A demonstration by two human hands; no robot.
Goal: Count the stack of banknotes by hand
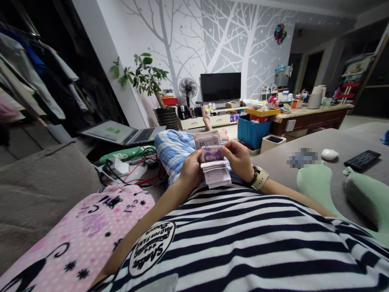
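Note:
A stack of banknotes [212,155] is held between my two hands, above my lap. Purple-grey notes with a portrait face me, and several fold down over the near side in layers. Behind them stand more notes, one showing a 5. My left hand [192,169] is closed round the left edge of the stack, its thumb on the front. With thumb and fingertips, my right hand [238,157] pinches the upper right edge of the front note. A watch with a pale strap [260,178] is on my right wrist.
An open laptop [121,132] lies at the left, near cables and a white power adapter [120,166]. A pink blanket [121,215] is by my left arm. On the right seat are a white mouse [330,154], a black remote [362,160] and a green neck pillow [364,198].

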